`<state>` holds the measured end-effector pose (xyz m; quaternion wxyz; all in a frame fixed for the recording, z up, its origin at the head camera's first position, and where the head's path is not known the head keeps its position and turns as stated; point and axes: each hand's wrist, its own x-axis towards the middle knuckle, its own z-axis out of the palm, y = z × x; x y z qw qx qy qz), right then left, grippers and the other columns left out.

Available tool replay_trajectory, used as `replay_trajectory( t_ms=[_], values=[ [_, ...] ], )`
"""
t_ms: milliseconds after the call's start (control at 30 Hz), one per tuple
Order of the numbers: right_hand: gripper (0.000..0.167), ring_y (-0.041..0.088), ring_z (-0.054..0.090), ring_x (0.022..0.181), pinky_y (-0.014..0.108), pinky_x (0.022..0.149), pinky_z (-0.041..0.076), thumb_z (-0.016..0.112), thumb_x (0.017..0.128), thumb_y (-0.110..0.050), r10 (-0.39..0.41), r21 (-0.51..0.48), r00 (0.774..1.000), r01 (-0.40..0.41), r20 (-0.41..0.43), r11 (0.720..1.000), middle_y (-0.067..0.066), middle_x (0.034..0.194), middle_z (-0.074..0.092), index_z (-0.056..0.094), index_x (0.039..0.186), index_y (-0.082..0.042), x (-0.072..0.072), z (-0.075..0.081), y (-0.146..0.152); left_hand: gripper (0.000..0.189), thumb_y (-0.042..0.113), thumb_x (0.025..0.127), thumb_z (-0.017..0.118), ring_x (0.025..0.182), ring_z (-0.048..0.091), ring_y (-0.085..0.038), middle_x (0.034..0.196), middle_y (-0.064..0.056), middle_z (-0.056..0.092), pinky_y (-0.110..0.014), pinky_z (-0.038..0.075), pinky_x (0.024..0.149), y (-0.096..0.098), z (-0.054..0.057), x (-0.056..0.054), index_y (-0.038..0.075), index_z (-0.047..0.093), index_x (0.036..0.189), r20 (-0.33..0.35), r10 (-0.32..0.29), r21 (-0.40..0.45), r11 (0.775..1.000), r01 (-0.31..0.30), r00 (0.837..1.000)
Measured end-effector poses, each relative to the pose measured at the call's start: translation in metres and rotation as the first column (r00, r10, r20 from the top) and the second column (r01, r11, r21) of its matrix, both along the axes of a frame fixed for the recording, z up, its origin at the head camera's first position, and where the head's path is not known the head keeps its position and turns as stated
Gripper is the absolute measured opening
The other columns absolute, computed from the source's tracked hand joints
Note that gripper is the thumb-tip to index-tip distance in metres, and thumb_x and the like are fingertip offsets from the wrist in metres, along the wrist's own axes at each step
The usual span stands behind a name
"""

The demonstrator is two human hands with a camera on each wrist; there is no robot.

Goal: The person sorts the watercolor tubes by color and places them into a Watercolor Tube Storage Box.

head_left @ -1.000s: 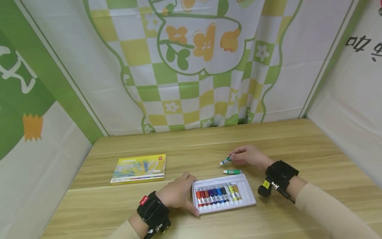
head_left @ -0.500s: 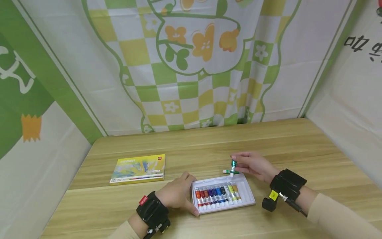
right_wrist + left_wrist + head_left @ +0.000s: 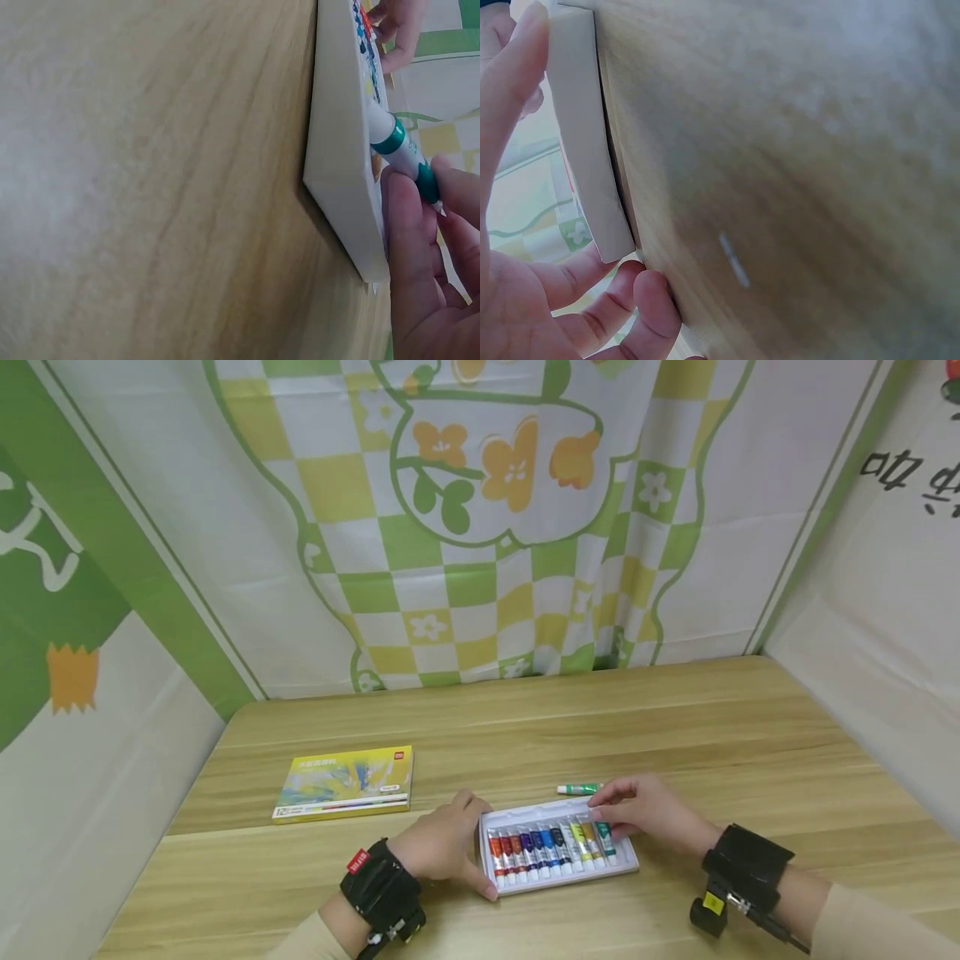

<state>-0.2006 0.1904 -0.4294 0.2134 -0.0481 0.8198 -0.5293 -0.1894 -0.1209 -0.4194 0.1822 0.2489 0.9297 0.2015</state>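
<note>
In the head view a white tray (image 3: 627, 857) holds a row of paint tubes (image 3: 536, 852), running from orange and red through blue and black to yellow and ochre. My left hand (image 3: 441, 843) holds the tray's left end, thumb at the near corner and fingers at the far one. A dark green paint tube (image 3: 409, 154) is pinched between the thumb and fingers of my right hand (image 3: 652, 814). It slants into the tray's right end, white cap toward me, beside the ochre tube. Behind the tray, a lighter green tube (image 3: 577, 789) lies on the table, partly hidden by my right fingers.
A yellow paint box (image 3: 345, 783) lies flat on the wooden table (image 3: 450, 727), left of the tray. A patterned curtain (image 3: 480, 568) hangs along the table's back edge, with printed cloth at both sides. Both wrists wear black camera straps.
My right hand has brought the dark green tube from behind the tray toward me, turning it cap-down and lowering it into the tray's right end. My left hand keeps its hold on the tray.
</note>
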Motion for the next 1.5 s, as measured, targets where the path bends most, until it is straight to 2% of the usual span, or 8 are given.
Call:
replay_trajectory(
  t_ms=[133, 267, 367, 533, 867, 1133, 1300, 1500],
  values=[
    [0.024, 0.012, 0.063, 0.081, 0.024, 0.067, 0.058, 0.076, 0.086, -0.022, 0.053, 0.12, 0.99, -0.037, -0.129, 0.992, 0.007, 0.098, 0.069, 0.074, 0.102, -0.005, 0.0, -0.001, -0.002, 0.107, 0.056, 0.052, 0.092, 0.107, 0.06, -0.028, 0.125, -0.01, 0.052, -0.047, 0.055, 0.092, 0.0, 0.0, 0.0, 0.003, 0.05, 0.136, 0.002, 0.001, -0.001, 1.0, -0.001, 1.0],
    [0.013, 0.008, 0.055, 0.075, 0.019, 0.062, 0.048, 0.078, 0.084, -0.023, 0.144, 0.273, 0.945, -0.061, -0.294, 0.96, -0.001, 0.091, 0.071, 0.077, 0.093, -0.015, -0.001, 0.0, -0.003, 0.108, 0.056, 0.053, 0.091, 0.109, 0.06, -0.028, 0.126, -0.01, 0.052, -0.048, 0.055, 0.093, 0.0, 0.0, 0.0, 0.003, 0.049, 0.137, 0.007, 0.004, -0.005, 1.0, -0.004, 1.0],
    [0.013, 0.006, 0.052, 0.074, 0.019, 0.062, 0.045, 0.078, 0.083, -0.023, 0.201, 0.313, 0.919, -0.09, -0.34, 0.945, -0.003, 0.09, 0.069, 0.078, 0.094, -0.015, -0.001, 0.0, -0.002, 0.108, 0.057, 0.052, 0.091, 0.109, 0.06, -0.028, 0.126, -0.01, 0.053, -0.048, 0.055, 0.093, 0.0, -0.001, 0.0, 0.003, 0.049, 0.136, 0.003, 0.004, -0.007, 1.0, -0.004, 1.0],
    [0.02, 0.004, 0.048, 0.072, 0.018, 0.06, 0.043, 0.079, 0.082, -0.021, 0.267, 0.345, 0.896, -0.139, -0.355, 0.928, -0.002, 0.094, 0.066, 0.078, 0.101, -0.014, 0.003, 0.0, 0.0, 0.108, 0.057, 0.051, 0.091, 0.108, 0.06, -0.028, 0.125, -0.01, 0.053, -0.048, 0.056, 0.091, -0.001, -0.003, 0.001, 0.003, 0.05, 0.135, -0.007, 0.001, -0.007, 1.0, -0.001, 1.0],
    [0.026, 0.004, 0.058, 0.087, 0.018, 0.069, 0.051, 0.078, 0.083, -0.025, 0.345, 0.379, 0.86, -0.197, -0.376, 0.904, 0.002, 0.108, 0.068, 0.078, 0.106, -0.012, 0.017, 0.004, 0.009, 0.108, 0.058, 0.053, 0.09, 0.109, 0.06, -0.027, 0.126, -0.009, 0.052, -0.046, 0.055, 0.093, 0.0, -0.005, -0.002, 0.004, 0.049, 0.137, 0.0, 0.01, -0.016, 1.0, -0.01, 1.0],
    [0.033, 0.022, 0.068, 0.101, 0.022, 0.076, 0.057, 0.079, 0.081, -0.031, 0.432, 0.468, 0.82, -0.234, -0.376, 0.852, 0.006, 0.114, 0.071, 0.077, 0.108, -0.012, 0.018, 0.008, 0.009, 0.109, 0.057, 0.052, 0.091, 0.11, 0.06, -0.029, 0.127, -0.011, 0.053, -0.048, 0.055, 0.094, 0.0, -0.001, -0.002, 0.003, 0.049, 0.137, 0.002, 0.007, -0.011, 1.0, -0.007, 1.0],
    [0.029, 0.015, 0.067, 0.092, 0.022, 0.075, 0.057, 0.079, 0.08, -0.029, 0.454, 0.51, 0.803, -0.224, -0.386, 0.831, 0.002, 0.107, 0.071, 0.078, 0.104, -0.012, 0.017, 0.008, 0.005, 0.109, 0.057, 0.052, 0.091, 0.11, 0.06, -0.029, 0.127, -0.011, 0.053, -0.048, 0.055, 0.094, 0.0, 0.001, -0.002, 0.002, 0.049, 0.137, 0.006, 0.004, -0.007, 1.0, -0.004, 1.0],
    [0.031, 0.004, 0.062, 0.084, 0.019, 0.068, 0.052, 0.08, 0.081, -0.025, 0.448, 0.516, 0.803, -0.21, -0.393, 0.83, 0.0, 0.102, 0.072, 0.077, 0.106, -0.008, 0.02, 0.005, 0.005, 0.11, 0.057, 0.052, 0.091, 0.111, 0.06, -0.029, 0.128, -0.011, 0.053, -0.047, 0.055, 0.094, 0.001, 0.001, -0.002, 0.002, 0.049, 0.137, -0.002, 0.0, -0.013, 1.0, 0.0, 1.0]
  ],
)
